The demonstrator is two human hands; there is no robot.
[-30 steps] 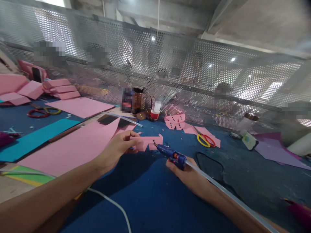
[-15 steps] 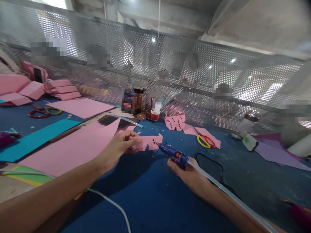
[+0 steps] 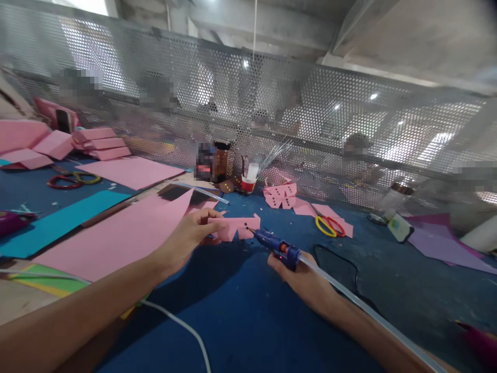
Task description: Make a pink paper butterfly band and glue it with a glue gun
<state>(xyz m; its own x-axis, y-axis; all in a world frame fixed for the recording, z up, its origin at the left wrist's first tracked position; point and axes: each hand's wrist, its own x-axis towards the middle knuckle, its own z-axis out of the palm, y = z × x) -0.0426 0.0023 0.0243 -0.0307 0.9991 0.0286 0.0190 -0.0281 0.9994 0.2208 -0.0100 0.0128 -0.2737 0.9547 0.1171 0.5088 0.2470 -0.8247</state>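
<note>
Item one, at the centre of the clock face: a small folded pink paper piece with black dots, being held up above the blue work surface, its right end pointing toward three o'clock.

At nine o'clock, the person's left hand: thumb and fingers are pinching the paper piece at its left end.

At four o'clock, one dark blue plastic glue gun, its nozzle pointing back toward the black dots; whether the tip is touching the paper, I cannot tell. A long translucent glue stick is trailing from its rear. The right hand is grasping the gun's handle, the fingers wrapping round it and partly hidden.

Farther out, at one o'clock: a red-and-white paper cup is standing upright, and a pink cut-paper shape with black dots is sitting to its right. At three o'clock, scissors with yellow and red handles are lying partly over pink paper scraps. A thin black cord is curling at four o'clock.

At nine o'clock, beyond the left hand, a large pink paper sheet is lying flat; a long teal paper strip is lying past it. At twelve, a grey perforated metal screen is running across the back.
</note>
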